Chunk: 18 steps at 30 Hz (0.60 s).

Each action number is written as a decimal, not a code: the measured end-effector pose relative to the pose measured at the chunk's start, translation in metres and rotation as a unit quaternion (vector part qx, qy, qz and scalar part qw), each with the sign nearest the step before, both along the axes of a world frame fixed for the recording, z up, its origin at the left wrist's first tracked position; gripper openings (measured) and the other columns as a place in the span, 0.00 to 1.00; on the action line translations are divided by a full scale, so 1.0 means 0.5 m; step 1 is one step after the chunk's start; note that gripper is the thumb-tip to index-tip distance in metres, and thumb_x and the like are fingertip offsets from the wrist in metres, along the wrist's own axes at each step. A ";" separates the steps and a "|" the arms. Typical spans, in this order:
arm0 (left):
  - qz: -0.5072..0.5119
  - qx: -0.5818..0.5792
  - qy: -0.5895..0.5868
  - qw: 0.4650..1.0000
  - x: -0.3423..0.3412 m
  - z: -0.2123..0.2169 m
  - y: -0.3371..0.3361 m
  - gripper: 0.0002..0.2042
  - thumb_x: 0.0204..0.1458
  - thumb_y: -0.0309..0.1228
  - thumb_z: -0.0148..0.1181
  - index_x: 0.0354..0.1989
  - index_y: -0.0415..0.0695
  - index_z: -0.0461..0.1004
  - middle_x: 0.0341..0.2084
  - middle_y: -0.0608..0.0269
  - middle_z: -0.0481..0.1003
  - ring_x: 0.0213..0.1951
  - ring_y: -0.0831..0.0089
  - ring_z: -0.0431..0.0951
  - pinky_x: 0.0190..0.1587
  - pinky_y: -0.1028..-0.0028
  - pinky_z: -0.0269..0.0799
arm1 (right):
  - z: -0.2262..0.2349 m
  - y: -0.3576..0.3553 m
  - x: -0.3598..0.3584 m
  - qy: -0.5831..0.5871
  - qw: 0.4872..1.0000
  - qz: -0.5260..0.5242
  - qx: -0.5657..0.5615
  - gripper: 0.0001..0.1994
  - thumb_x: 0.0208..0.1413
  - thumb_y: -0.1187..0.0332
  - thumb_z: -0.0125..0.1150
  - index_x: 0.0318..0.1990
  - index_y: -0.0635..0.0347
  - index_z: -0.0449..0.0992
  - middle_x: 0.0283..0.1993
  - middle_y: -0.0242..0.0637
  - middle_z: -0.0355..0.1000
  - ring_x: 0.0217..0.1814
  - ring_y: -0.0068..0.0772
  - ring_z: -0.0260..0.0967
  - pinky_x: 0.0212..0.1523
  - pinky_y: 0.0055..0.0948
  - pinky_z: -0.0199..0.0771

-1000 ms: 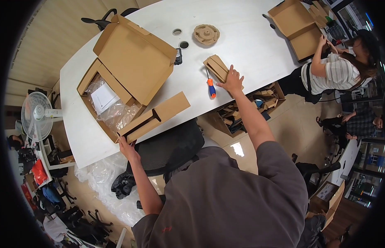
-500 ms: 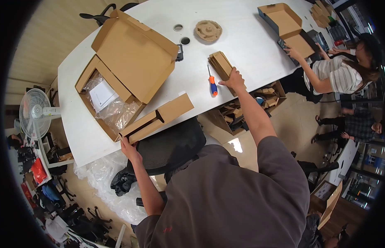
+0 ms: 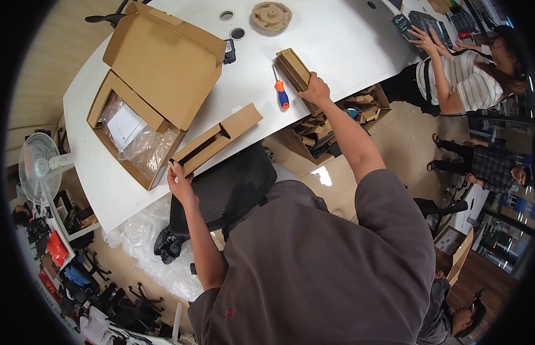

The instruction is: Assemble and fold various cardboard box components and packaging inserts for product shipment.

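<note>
My left hand point(image 3: 181, 183) pinches the near left end of a long folded cardboard insert point(image 3: 240, 122), which lies tilted along the table's front edge with a slot down its middle. My right hand point(image 3: 314, 91) is wrapped round the near end of a narrow stack of folded cardboard point(image 3: 293, 66) on the table. Beside that stack lies a screwdriver point(image 3: 282, 96) with an orange and blue handle. Behind my left hand stands an open cardboard box point(image 3: 164, 60), its lid raised; inside are a white sheet point(image 3: 125, 125) and clear plastic wrapping point(image 3: 154, 152).
A round moulded pulp piece point(image 3: 271, 16) and a small black device point(image 3: 229, 52) sit farther back on the white table point(image 3: 256, 75). Under the edge is a carton of cardboard scraps point(image 3: 322, 129). A black mesh chair point(image 3: 227, 190) stands before me. At right, a co-worker point(image 3: 451, 75) handles a dark box.
My view has shifted, so the table's things sit higher and more left. The stack under my right hand looks more tightly closed. The co-worker's open box at right no longer shows.
</note>
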<state>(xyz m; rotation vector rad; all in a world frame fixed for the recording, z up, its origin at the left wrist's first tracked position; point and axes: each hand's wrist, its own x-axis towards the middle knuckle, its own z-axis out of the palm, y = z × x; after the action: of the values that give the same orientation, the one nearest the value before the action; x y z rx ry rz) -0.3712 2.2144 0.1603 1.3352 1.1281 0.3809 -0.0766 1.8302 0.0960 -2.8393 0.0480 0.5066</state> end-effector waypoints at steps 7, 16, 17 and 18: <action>-0.008 -0.067 -0.010 0.998 0.044 -0.063 -0.021 0.36 0.56 0.50 0.59 0.62 0.34 0.54 0.52 0.51 0.65 0.47 0.63 0.74 0.49 0.65 0.77 | 0.011 -0.047 0.035 0.009 0.997 0.009 0.082 0.45 0.32 0.53 0.71 0.60 0.68 0.63 0.50 0.54 0.73 0.53 0.50 0.73 0.54 0.38 0.73; 0.020 -0.176 -0.029 0.984 0.085 -0.137 -0.036 0.39 0.56 0.59 0.53 0.61 0.35 0.55 0.55 0.51 0.64 0.53 0.61 0.71 0.55 0.63 0.71 | 0.033 -0.078 0.041 -0.008 0.975 -0.049 0.216 0.42 0.34 0.60 0.74 0.59 0.69 0.65 0.49 0.50 0.75 0.49 0.42 0.75 0.53 0.33 0.74; 0.030 -0.196 -0.030 0.980 0.091 -0.143 -0.038 0.40 0.55 0.60 0.52 0.61 0.35 0.55 0.55 0.51 0.63 0.54 0.62 0.69 0.57 0.63 0.69 | 0.037 -0.083 0.041 -0.010 0.973 -0.038 0.226 0.42 0.34 0.60 0.74 0.59 0.69 0.65 0.49 0.50 0.75 0.49 0.42 0.75 0.53 0.33 0.74; 0.025 -0.204 -0.038 0.978 0.094 -0.147 -0.038 0.41 0.55 0.62 0.50 0.61 0.36 0.55 0.59 0.51 0.59 0.59 0.62 0.64 0.63 0.63 0.62 | 0.041 -0.085 0.042 0.013 0.961 -0.058 0.269 0.41 0.34 0.61 0.74 0.59 0.69 0.65 0.48 0.49 0.75 0.49 0.40 0.75 0.52 0.32 0.74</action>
<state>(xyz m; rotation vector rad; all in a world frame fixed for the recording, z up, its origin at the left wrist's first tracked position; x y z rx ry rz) -0.3242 2.1952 0.0867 0.9244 1.1068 0.2191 -0.0556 1.7878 0.1163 -2.2840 0.0688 0.4498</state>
